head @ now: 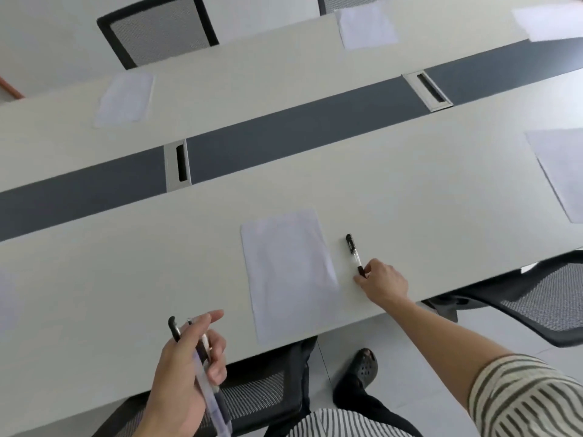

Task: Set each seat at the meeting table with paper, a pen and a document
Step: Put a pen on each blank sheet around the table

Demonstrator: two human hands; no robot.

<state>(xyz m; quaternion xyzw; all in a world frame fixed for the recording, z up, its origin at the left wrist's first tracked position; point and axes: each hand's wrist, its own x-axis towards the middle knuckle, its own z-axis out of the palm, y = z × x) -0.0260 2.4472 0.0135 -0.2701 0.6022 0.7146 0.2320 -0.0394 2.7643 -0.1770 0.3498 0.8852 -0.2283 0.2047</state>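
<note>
A white sheet of paper (290, 274) lies at the near edge of the long pale meeting table (157, 263). Just right of it a black-capped pen (354, 252) lies on the table, and my right hand (380, 283) pinches its lower end with the fingertips. My left hand (186, 370) hovers over the near table edge and grips a bundle of several pens (205, 367), index finger stretched out. More sheets lie at other seats: far left (124, 99), far middle (366, 28), far right (549, 22), right (558, 171), and one at the left edge (8, 298).
A dark grey strip (299, 118) with two cable slots (178, 164) (429, 89) runs along the table's middle. Mesh chairs stand below me (252, 395), at the right (549, 298) and across the table (157, 29). My shoe (364, 365) shows on the pale floor.
</note>
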